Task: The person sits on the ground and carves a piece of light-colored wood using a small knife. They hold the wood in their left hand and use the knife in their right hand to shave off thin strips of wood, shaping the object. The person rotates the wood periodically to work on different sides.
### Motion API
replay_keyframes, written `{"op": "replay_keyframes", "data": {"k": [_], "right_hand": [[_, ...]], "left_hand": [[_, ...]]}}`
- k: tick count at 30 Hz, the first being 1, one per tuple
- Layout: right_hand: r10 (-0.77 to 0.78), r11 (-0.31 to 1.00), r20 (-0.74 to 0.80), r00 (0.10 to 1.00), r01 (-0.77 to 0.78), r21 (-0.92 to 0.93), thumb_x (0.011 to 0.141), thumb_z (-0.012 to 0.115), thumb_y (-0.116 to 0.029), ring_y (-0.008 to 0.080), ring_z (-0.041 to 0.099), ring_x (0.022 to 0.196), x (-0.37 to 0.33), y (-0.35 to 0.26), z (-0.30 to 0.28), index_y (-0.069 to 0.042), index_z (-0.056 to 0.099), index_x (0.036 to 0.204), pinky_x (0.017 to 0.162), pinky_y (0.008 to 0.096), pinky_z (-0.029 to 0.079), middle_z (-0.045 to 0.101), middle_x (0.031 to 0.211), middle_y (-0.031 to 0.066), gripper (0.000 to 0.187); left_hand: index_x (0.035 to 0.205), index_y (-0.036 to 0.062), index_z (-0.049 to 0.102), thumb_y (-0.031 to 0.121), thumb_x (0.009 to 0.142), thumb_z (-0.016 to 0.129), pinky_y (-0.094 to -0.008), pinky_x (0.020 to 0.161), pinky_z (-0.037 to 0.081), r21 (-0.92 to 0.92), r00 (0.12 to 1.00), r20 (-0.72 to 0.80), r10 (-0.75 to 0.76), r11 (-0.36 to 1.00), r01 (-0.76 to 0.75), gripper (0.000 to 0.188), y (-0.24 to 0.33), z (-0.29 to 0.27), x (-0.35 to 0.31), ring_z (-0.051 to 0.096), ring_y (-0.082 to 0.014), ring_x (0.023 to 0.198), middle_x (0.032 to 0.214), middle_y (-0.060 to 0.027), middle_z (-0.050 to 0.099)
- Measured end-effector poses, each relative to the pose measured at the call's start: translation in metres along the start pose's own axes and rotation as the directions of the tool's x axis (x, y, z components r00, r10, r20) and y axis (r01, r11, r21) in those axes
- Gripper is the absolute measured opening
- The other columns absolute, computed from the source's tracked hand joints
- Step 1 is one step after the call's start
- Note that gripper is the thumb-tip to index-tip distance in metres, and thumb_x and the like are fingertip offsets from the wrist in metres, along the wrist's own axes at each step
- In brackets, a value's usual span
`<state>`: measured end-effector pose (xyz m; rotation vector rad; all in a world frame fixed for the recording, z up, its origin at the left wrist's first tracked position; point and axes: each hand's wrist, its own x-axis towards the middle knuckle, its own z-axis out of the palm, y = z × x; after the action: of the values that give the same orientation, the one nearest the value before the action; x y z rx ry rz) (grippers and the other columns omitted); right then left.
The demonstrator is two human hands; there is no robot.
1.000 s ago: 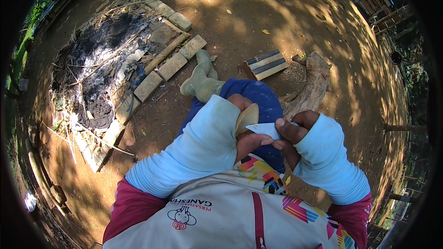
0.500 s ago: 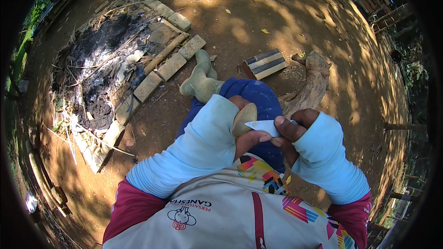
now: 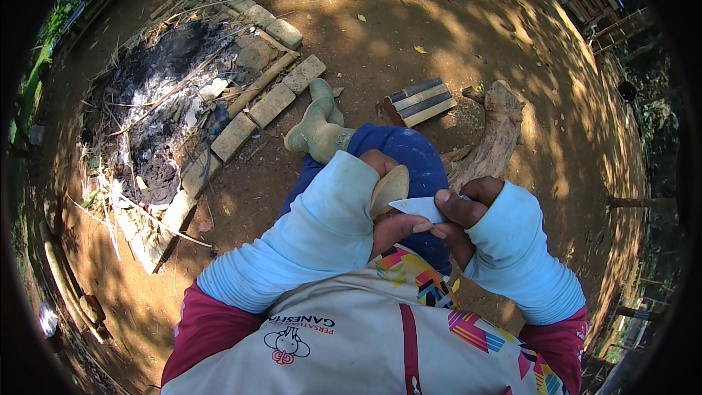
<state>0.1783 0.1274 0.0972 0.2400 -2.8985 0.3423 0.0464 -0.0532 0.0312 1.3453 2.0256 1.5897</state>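
A: What are the hands doing?

B: The left hand (image 3: 391, 235) is clamping a tan rounded piece (image 3: 391, 186), its fingers curling over from the far side and its thumb lying nearer. The right hand (image 3: 463, 212) is pinching a flat white blade-like piece (image 3: 420, 208), thumb and fingers closing on it.

A: Where is the tan piece?

B: It is hanging over the blue trousers (image 3: 409, 148), the white tip overlapping its right edge. Whether they are touching, I can't tell.

A: How far along is it looking?

B: The tan piece is already showing a smooth, rounded outline. I'm judging the work as underway; how much is remaining, the view isn't revealing.

A: And the surroundings?

B: Brown earth (image 3: 358, 44) is spreading all around, dappled with shade. On the left, grey ash (image 3: 164, 80) is lying beside bricks (image 3: 273, 105). Green boots (image 3: 322, 135) are resting near those. Right of the boots, a striped wooden block (image 3: 423, 104) is lying just left of a log (image 3: 491, 139). A slatted wooden structure (image 3: 589, 1) is standing far right.
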Motion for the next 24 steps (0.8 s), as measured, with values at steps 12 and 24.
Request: {"op": "replay_keyframes", "data": {"k": [12, 24], "right_hand": [[0.016, 0.999, -0.01, 1.0, -0.016, -0.043, 0.08, 0.078, -0.021, 0.0211, 0.055, 0.049, 0.005, -0.004, 0.004, -0.013, 0.068, 0.108, 0.041, 0.035, 0.042, 0.055, 0.063, 0.0049, 0.031], [0.029, 0.998, -0.02, 0.999, -0.03, -0.053, 0.082, 0.076, -0.019, 0.0206, 0.056, 0.049, 0.007, -0.003, 0.01, -0.013, 0.069, 0.108, 0.04, 0.0346, 0.042, 0.057, 0.063, 0.0056, 0.028]], "left_hand": [[0.106, -0.0002, 0.057, 0.03, 0.077, 0.084, -0.0413, 0.064, 0.047, 0.098, 1.0, 0.024, 0.002, 0.995, -0.005, 0.05, 0.001, -0.002, -0.002, 0.06, -0.0346, 0.075, 0.084, -0.0183, 0.057], [0.101, 0.0022, 0.061, 0.031, 0.068, 0.09, -0.0368, 0.068, 0.049, 0.096, 0.997, -0.035, -0.065, 0.993, 0.068, 0.052, -0.011, 0.006, -0.007, 0.062, -0.0293, 0.08, 0.089, -0.0139, 0.057]]}}
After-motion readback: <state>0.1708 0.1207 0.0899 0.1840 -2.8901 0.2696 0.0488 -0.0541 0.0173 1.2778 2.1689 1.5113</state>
